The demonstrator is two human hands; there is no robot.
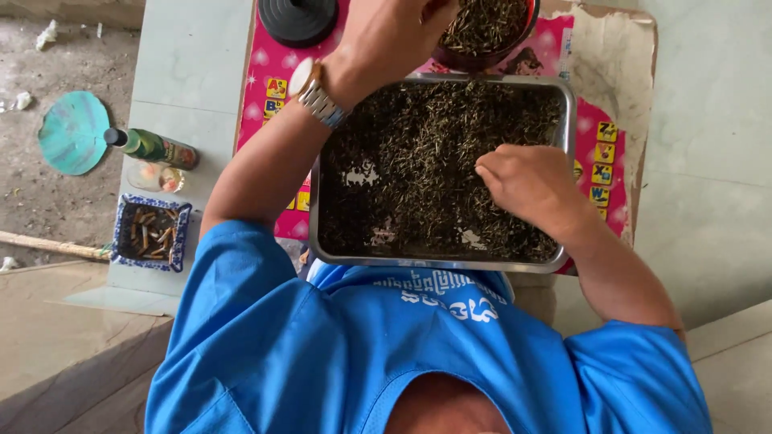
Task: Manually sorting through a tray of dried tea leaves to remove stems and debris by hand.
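Head view: our right hand (531, 183) rests loosely curled on the dried leaves (434, 161) filling the tray (438, 263). Our left hand (394, 36) pinches closed over the bowl (482, 32) at the mat's (269, 60) far edge; whether it holds leaves we cannot tell. Best pick slowly, spreading thin.

Green glass bottle (153, 147): lies on its side on the pale bench (193, 56), left of the pink mat, dark cap pointing left; carries a wrap-around label (165, 149) in green with a red and yellow band.

Pink printed mat (277, 68): a flat sheet under the steel tray (567, 104), pink with white hearts; small square yellow, blue and red letter panels run down its left edge and its right edge (601, 173). Top right corner worn to bare board.

Blue shirt print (438, 293): white lettering and figures across the chest, just below the tray's near rim.

No screens or signs in view.
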